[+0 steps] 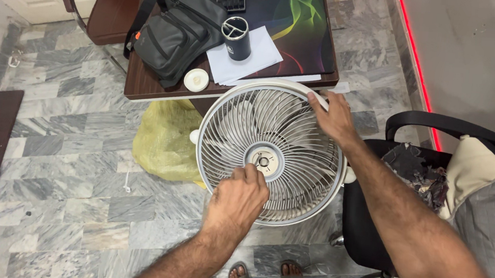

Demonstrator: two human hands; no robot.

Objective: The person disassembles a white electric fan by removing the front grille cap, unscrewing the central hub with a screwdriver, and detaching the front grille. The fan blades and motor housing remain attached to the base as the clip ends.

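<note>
Centre frame: your left hand (236, 200) pinches closed at the hub (263, 161) of the fan (270, 150), while your right hand (334, 118) grips the grille rim at upper right. The front grille is still on, blades behind it, so opening up looks barely begun. White round fan, spiral ribs, tilted face-up just below the desk (145, 82).

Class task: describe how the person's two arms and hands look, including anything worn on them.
Both forearms are bare and hairy, no sleeves in view. The left hand and right hand wear no gloves; no rings, watch or bands show. Fingers are bare with short nails.
</note>
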